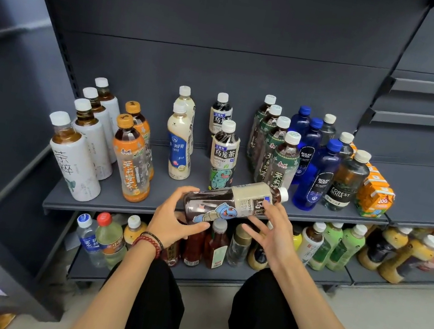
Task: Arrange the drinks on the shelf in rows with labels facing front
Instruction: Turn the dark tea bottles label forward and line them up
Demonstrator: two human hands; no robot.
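While you hold the oolong tea bottle (232, 204) on its side at centre frame, just before the shelf (168, 187) edge, its white cap points right; your left hand (173, 223) grips the base end, fingers curled round it; your right hand (270, 231) touches the label end, fingers spread and fairly straight; behind it two matching oolong bottles (224, 154) stand upright, labels forward; leftward stand cream bottles (179, 143), orange-labelled bottles (131, 160), white-sleeved bottles (74, 159); rightward, green-labelled bottles (283, 161), blue soda bottles (316, 176), orange cartons (375, 195).
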